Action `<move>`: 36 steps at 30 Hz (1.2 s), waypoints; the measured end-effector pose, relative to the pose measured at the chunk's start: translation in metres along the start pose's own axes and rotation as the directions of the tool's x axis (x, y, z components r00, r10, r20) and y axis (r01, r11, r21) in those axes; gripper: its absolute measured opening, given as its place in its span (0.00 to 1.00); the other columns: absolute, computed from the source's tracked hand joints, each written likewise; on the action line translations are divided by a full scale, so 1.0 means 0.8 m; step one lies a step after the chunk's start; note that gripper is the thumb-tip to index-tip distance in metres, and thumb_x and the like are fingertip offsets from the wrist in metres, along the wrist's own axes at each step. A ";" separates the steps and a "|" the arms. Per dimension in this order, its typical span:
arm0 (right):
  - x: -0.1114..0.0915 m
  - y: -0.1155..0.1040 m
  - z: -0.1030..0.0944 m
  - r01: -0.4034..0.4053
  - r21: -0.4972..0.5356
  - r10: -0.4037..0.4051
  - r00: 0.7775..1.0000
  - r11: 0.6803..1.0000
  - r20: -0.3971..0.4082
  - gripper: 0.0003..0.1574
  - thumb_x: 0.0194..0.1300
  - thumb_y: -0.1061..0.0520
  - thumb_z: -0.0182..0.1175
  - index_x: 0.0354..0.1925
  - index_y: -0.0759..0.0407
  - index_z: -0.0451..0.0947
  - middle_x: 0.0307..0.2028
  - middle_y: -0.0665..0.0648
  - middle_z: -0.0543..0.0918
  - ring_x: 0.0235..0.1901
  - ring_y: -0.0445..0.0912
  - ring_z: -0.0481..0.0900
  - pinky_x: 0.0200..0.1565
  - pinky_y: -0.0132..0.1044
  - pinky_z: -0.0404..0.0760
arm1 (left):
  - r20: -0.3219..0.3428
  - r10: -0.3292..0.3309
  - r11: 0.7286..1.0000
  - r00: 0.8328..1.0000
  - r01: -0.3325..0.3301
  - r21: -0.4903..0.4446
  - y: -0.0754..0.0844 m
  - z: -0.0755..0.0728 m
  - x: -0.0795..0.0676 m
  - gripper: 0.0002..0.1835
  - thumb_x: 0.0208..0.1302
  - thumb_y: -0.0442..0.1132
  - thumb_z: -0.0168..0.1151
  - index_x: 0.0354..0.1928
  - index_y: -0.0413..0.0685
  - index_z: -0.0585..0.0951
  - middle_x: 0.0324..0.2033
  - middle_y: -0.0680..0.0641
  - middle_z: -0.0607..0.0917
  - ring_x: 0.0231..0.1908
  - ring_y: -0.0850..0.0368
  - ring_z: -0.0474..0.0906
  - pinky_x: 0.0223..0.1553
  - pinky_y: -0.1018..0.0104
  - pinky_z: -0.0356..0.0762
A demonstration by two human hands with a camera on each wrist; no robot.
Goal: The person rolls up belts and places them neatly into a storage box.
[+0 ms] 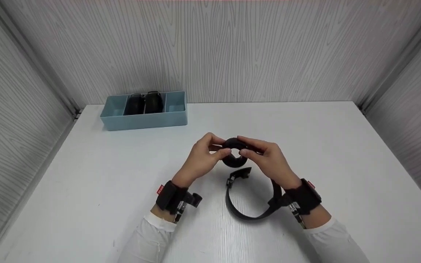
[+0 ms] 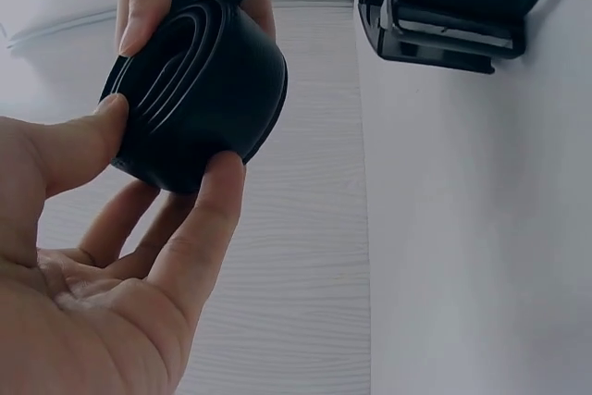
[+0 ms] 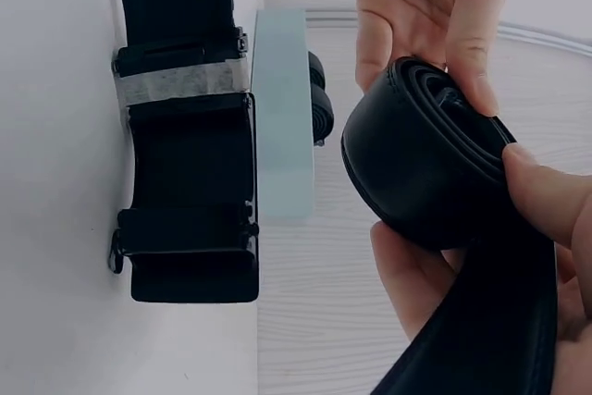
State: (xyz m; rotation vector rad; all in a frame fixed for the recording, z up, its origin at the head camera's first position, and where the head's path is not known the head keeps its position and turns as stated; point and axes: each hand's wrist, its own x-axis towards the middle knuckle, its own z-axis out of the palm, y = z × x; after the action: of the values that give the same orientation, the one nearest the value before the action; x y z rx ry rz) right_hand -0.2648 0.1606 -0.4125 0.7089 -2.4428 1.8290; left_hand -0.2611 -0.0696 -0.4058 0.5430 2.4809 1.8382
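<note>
A black belt is partly wound into a coil [image 1: 234,163], held up over the table between both hands. My left hand [image 1: 202,155] pinches the coil from its left side, thumb on the near face and fingers behind. From the right, my right hand [image 1: 269,159] grips the same coil with thumb and fingers. The unwound strap [image 1: 249,218] runs down beside the right wrist and curves over the table. At its far end is the metal buckle [image 3: 190,173], banded with a pale strip. Layers of the coil show in the left wrist view.
A blue divided tray [image 1: 148,121] stands at the back left, against the rear wall. Two black rolled belts [image 1: 154,103] sit in its middle compartments. The white table [image 1: 323,146] is enclosed by wood-grain panels. Both wrists wear black camera bands.
</note>
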 end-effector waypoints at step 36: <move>-0.001 -0.003 0.006 -0.053 0.112 0.052 0.999 0.992 0.015 0.29 0.72 0.60 0.66 0.69 0.60 0.76 0.59 0.60 0.85 0.55 0.46 0.85 0.55 0.35 0.82 | 0.045 -0.018 0.999 0.999 0.019 -0.025 0.003 -0.019 0.000 0.14 0.73 0.36 0.65 0.54 0.37 0.76 0.52 0.40 0.84 0.52 0.48 0.86 0.50 0.57 0.84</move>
State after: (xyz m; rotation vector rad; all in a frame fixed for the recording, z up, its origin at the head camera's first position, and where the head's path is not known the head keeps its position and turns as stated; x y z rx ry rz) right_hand -0.2619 0.1561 -0.4122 0.6695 -2.4046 2.0007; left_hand -0.2637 -0.0828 -0.3992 0.5518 2.4222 1.8278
